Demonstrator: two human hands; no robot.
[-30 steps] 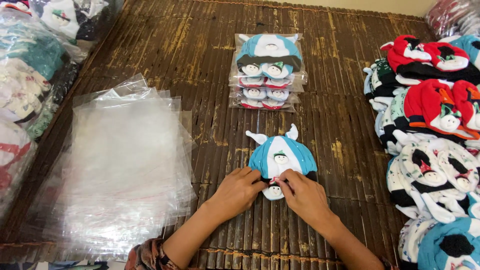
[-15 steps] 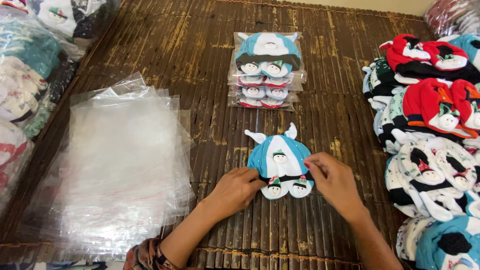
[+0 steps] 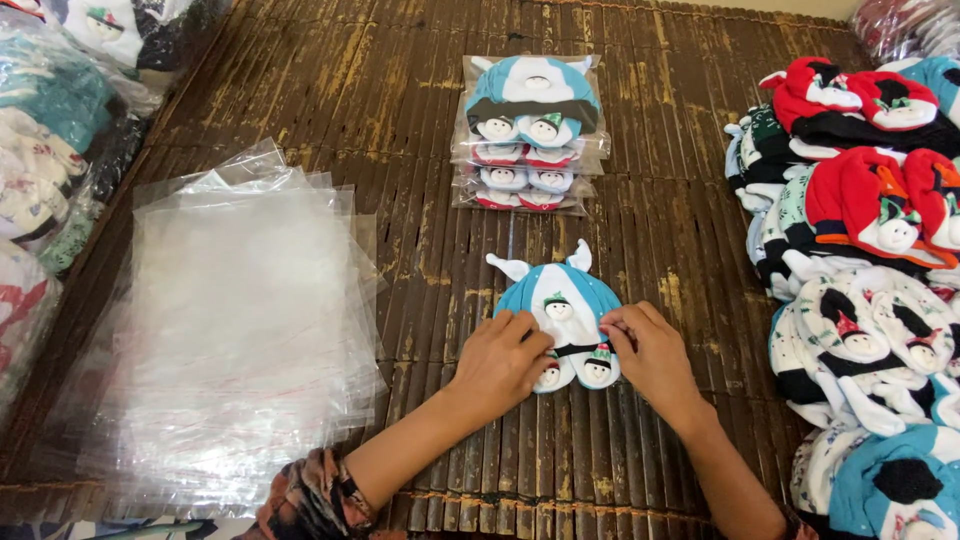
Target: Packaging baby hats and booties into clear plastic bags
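Lying flat near the front middle of the slatted bamboo worktop (image 3: 330,130): a blue-and-white baby hat set (image 3: 558,320), two white ear points at the top, small snowman faces down the middle and on the two little mittens at the lower edge. Pressed onto its lower left corner, the left hand (image 3: 500,362), fingers together and laid flat over one mitten, seemingly pinning it so the pieces stay stacked. Resting on the lower right edge, the right hand (image 3: 652,350), fingertips pinching lightly at the dark band beside the other mitten, apparently squaring it up rather than lifting it. Both hands closed down on the set, neither gripping it off the surface. Straight beyond, well apart, a neat pile of bagged sets (image 3: 530,135) of the same pattern, sealed in clear plastic. To the left, just beside the left forearm, a loose fan of empty clear plastic bags (image 3: 240,320), within easy reach. Along the right edge, heaps of unbagged hats (image 3: 860,270) in red, white, black and blue, near the right wrist. At far left, more wrapped bundles (image 3: 50,150). Nothing lying between hands and bags.
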